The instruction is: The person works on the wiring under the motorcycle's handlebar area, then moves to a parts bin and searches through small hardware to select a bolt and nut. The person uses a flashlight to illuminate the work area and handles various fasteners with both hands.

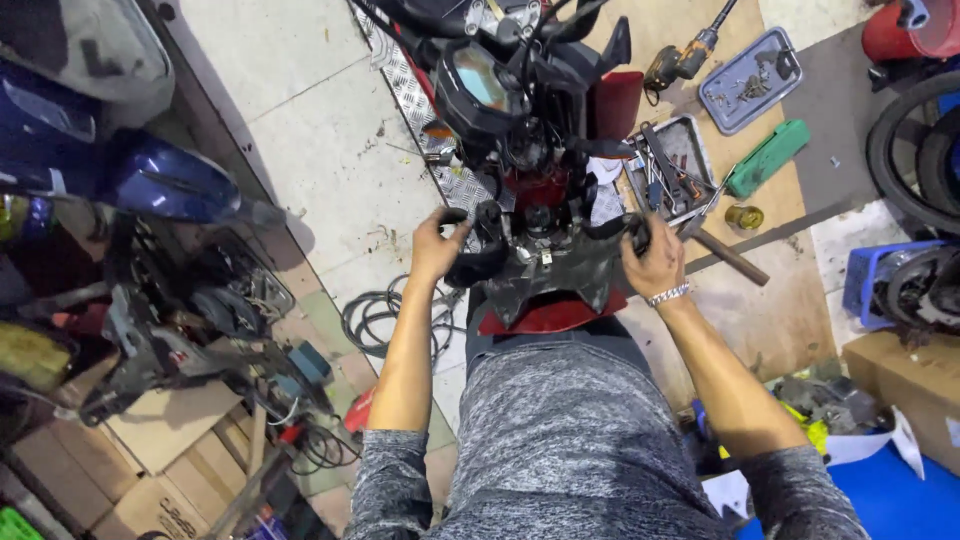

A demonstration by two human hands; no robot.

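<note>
The scene is evenly lit from overhead, bright on the pale floor tiles at the far left and on the brown cardboard sheet to the right. The left edge falls into dim shade, where the blue body panel catches a soft sheen. The instrument screen on the motorcycle shows a faint glare. Shadows are short and soft, pooling under the black bodywork in the middle. Straight lines bow towards the edges from the wide lens. The grey sweater nearest the camera looks slightly soft, and fine detail is grainy throughout.

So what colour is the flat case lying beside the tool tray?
Green; the case shows clearly in the head view, right of the tray.
</note>
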